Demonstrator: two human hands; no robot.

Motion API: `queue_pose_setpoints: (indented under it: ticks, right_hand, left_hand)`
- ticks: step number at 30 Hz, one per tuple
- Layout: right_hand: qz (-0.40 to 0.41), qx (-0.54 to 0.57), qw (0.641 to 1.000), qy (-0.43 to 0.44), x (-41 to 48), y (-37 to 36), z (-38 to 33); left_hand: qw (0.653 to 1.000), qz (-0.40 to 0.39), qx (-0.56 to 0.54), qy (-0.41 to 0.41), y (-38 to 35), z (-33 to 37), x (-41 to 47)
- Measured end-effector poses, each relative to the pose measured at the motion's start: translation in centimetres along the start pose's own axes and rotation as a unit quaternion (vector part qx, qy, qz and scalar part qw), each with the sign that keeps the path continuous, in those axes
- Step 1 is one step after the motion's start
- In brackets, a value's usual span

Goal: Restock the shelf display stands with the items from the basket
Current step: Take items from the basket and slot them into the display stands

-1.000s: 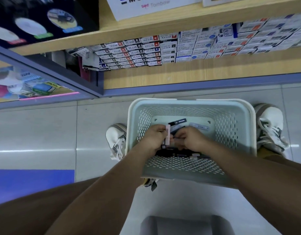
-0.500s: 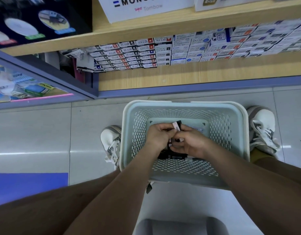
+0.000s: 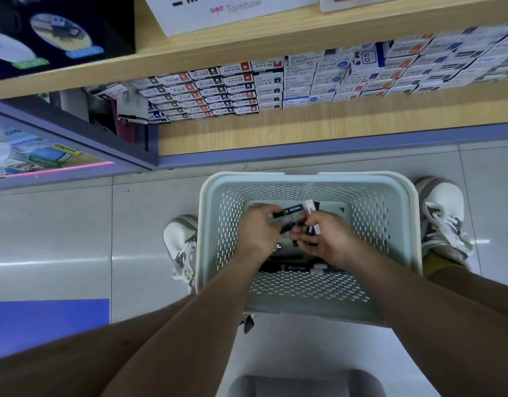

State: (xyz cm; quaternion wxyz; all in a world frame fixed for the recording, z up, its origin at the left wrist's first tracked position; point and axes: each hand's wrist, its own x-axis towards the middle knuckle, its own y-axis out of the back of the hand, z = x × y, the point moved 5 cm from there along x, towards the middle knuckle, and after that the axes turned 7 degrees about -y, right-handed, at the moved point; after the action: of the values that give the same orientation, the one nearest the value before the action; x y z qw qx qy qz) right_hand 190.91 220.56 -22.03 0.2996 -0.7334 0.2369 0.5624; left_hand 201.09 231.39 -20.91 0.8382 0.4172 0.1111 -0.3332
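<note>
A pale perforated basket (image 3: pixel 390 224) stands on the floor between my feet. Both hands are inside it. My left hand (image 3: pixel 257 229) pinches a small black packet (image 3: pixel 291 210) by its end. My right hand (image 3: pixel 326 239) grips a few slim packets, one pale pink (image 3: pixel 312 214) sticking up past the fingers, with dark ones beside it. More dark packets (image 3: pixel 290 266) lie on the basket floor under my wrists. The wooden shelf (image 3: pixel 304 130) ahead holds rows of small refill boxes (image 3: pixel 247 87).
A glass display case (image 3: pixel 46 156) juts out at the left, close to the basket. A white Tombow sign (image 3: pixel 232 10) stands on the upper shelf. My white shoes (image 3: pixel 181 245) flank the basket on grey tiles. A grey stool top (image 3: pixel 298 385) is below me.
The pink packet has passed from my left hand to my right hand. My left hand has picked up a black packet. The hands have drawn slightly apart.
</note>
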Motion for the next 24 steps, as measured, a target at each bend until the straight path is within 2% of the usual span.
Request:
queue_pose_setpoints:
  ticks: [1,3,8,12,14,19,21,23,24]
  right_hand:
    - [0.023,-0.019,0.999,0.016,-0.1,0.4,-0.2]
    - [0.056,-0.062,0.996,0.039,-0.3,0.9,-0.6]
    - [0.094,-0.106,0.988,0.062,-0.4,1.4,-1.0]
    - [0.084,-0.096,0.989,0.075,-0.7,1.2,-0.8]
    - [0.079,-0.091,0.990,0.073,-0.9,1.2,-0.9]
    - [0.063,-0.126,0.988,0.058,-1.5,1.0,-0.9]
    - [0.054,-0.143,0.986,0.059,-2.0,0.6,-1.0]
    - [0.044,-0.173,0.982,0.066,-2.5,0.1,-1.2]
    - [0.040,-0.184,0.980,0.071,-3.0,-0.3,-1.3]
  left_hand:
    - [0.991,-0.036,0.111,-0.058,-0.6,0.2,0.0]
    - [0.963,-0.102,0.223,-0.115,-1.9,0.2,-0.1]
    - [0.933,-0.123,0.302,-0.150,-2.8,0.9,0.9]
    - [0.930,-0.158,0.310,-0.115,-3.2,1.3,1.2]
    - [0.939,-0.172,0.284,-0.092,-3.4,1.2,1.2]
    - [0.972,-0.170,0.143,-0.074,-2.6,1.2,0.2]
    - [0.981,-0.177,0.081,-0.028,-2.0,1.1,-0.6]
    - [0.982,-0.166,-0.075,0.052,-1.3,1.6,-1.6]
    - [0.972,-0.155,-0.157,0.086,-0.8,2.2,-2.2]
